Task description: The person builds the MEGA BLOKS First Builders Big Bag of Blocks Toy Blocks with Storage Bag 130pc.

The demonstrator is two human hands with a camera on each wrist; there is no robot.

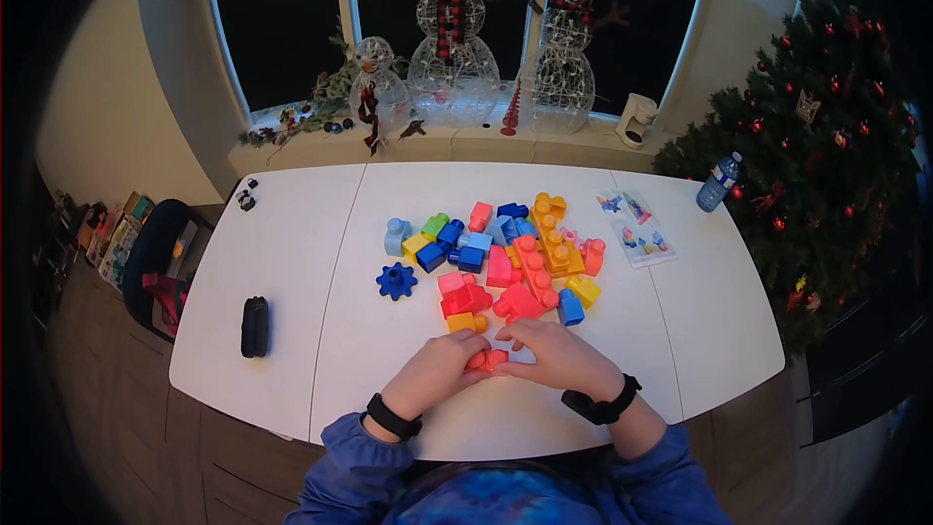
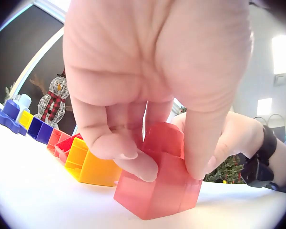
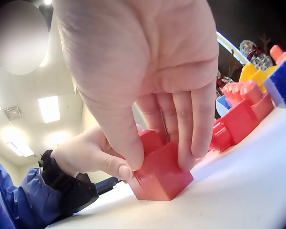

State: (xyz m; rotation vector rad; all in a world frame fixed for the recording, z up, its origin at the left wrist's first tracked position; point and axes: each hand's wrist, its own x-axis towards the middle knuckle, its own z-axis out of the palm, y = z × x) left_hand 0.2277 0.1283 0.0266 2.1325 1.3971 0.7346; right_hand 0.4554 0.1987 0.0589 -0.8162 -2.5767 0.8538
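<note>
A coral-red block stands on the white table near its front edge, between the two hands. In the left wrist view the left hand pinches this block between thumb and fingers. The right hand grips the red block from the other side, thumb on one face and fingers on another. From the head view, the left hand and right hand partly cover it. An orange block lies just beyond the left hand.
Beyond the hands lies a pile of blue, pink, yellow and orange blocks, with a blue gear-shaped piece at its left. A black case is on the left; a printed sheet and a water bottle are at the right.
</note>
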